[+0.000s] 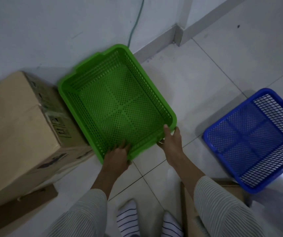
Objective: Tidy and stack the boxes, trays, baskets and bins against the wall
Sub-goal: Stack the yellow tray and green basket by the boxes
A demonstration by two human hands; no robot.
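Against the far wall, on the white tiled floor [205, 74], sits the green perforated plastic basket [116, 101]. We hold its near rim with both hands: left hand [118, 155] fingers curled over the rim into the basket, right hand [170, 140] gripping the near-right corner. Tan cardboard box [19, 127] touches its left side. Blue perforated plastic basket [257, 139] lies well apart to the right, tilted.

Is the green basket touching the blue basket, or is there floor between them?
Apart. The head view shows a wide strip of white tiled floor between the green basket and the blue basket.
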